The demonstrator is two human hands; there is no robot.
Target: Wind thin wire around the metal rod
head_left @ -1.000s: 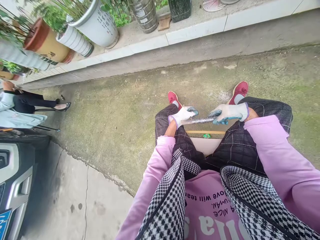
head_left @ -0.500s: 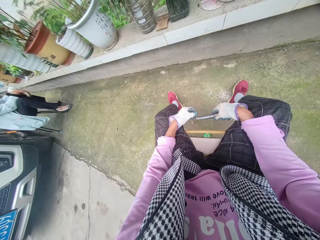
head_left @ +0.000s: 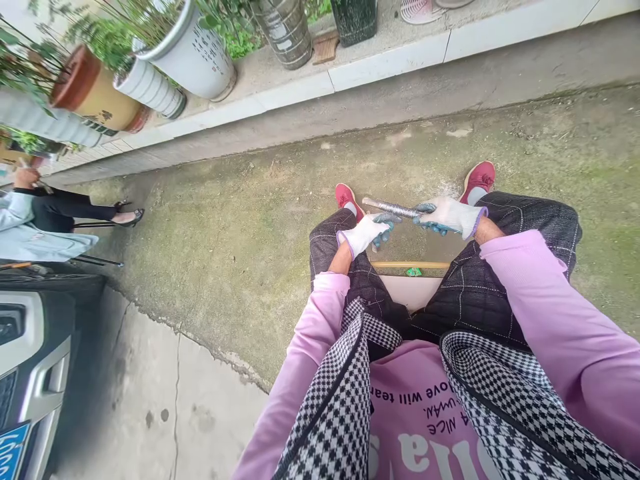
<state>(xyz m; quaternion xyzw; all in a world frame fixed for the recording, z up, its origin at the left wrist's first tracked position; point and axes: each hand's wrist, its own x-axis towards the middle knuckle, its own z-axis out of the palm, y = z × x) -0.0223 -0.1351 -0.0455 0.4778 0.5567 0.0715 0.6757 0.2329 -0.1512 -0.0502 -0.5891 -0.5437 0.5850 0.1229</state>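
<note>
I sit with my knees apart, both hands in white gloves with blue-grey fingertips. My right hand (head_left: 447, 215) grips one end of a short silvery ridged metal rod (head_left: 393, 208), which points left and slightly away from me. My left hand (head_left: 367, 232) sits just below the rod's middle with its fingers curled and loosened; whether it still touches the rod I cannot tell. Both hands hover above my lap, in front of my red shoes (head_left: 479, 177).
A pale board with a wooden edge (head_left: 410, 265) lies between my legs. Plant pots (head_left: 193, 47) line a raised kerb (head_left: 390, 63) at the back. At the left a seated person (head_left: 45, 217) stretches out their legs, and a car front (head_left: 20, 360) stands near.
The rod was held level by both hands a second ago. Now my right hand has lifted and swung it up and leftward, and my left hand has slipped off its end.
</note>
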